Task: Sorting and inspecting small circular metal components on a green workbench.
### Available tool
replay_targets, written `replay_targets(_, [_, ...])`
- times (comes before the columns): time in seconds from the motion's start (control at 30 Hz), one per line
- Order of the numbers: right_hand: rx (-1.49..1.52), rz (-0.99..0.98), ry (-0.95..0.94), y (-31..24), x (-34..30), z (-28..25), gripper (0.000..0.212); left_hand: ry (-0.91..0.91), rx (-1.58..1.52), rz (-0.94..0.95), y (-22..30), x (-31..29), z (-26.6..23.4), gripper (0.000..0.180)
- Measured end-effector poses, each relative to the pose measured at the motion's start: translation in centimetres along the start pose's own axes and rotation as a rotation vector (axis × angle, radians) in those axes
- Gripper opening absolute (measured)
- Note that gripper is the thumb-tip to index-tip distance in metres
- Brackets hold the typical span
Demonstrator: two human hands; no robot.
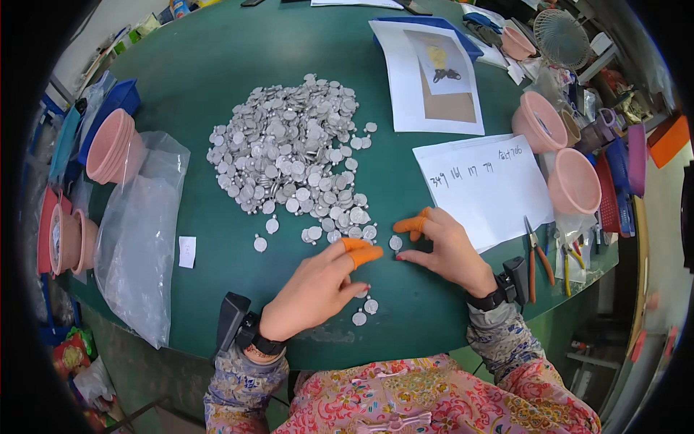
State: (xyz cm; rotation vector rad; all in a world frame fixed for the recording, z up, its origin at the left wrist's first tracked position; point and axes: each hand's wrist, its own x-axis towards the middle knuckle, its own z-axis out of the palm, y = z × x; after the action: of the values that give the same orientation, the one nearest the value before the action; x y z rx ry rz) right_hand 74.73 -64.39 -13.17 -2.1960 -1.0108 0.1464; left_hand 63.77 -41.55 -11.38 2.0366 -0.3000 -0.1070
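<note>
A heap of silver coin-shaped charms (pixel 289 145), each with a small ball or loop at its edge, is spread on the green table. My left hand (pixel 314 289) lies at the heap's near edge, fingers stretched out, orange finger cots on two of them. Below its thumb a few loose charms (pixel 365 311) lie on the table; the hand partly hides one. To the right, my right hand (pixel 452 249) also wears orange finger cots. Its thumb and fingers are apart, with a single charm (pixel 395 243) lying between their tips. Neither hand visibly grips anything.
Right of the heap are handwritten white sheets (pixel 481 188) and a picture sheet (pixel 434 79) over a blue tray. Pliers (pixel 536 253) and pink bowls (pixel 575 181) stand at the right edge. Leftward are a clear plastic bag (pixel 137 253), a paper slip (pixel 187 252) and stacked pink bowls (pixel 116 148).
</note>
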Motion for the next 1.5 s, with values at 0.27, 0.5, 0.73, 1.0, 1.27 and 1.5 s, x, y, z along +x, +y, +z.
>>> replay_targets(0.27, [0.016, -0.102, -0.119, -0.2, 0.1, 0.4, 0.033, 0.357, -0.020, -0.202, -0.9, 0.4, -1.3, 0.022])
replay_targets(0.5, [0.063, 0.000, -0.100, -0.1, 0.0, -0.4, 0.029, 0.417, -0.194, -0.248, -1.0, 0.6, -1.6, 0.024])
replay_targets(0.73, [0.016, -0.036, -0.078, -0.1, 0.0, 0.1, 0.023, 0.411, -0.144, -0.262, -1.4, 0.3, -1.7, 0.022])
replay_targets(1.0, [0.249, -0.173, -0.197, -1.9, -0.2, 0.4, 0.024, 0.411, 0.245, -0.224, -0.4, -2.7, -1.4, 0.016])
replay_targets(1.27, [0.052, -0.058, -0.057, -1.7, 2.3, -0.4, 0.024, 0.214, 0.054, -0.123, 1.5, -4.1, 2.1, 0.021])
replay_targets(1.5, [-0.056, -0.080, 0.008, -0.5, 3.6, 2.0, 0.021, 0.277, 0.369, 0.092, -0.8, 2.3, -0.4, 0.016])
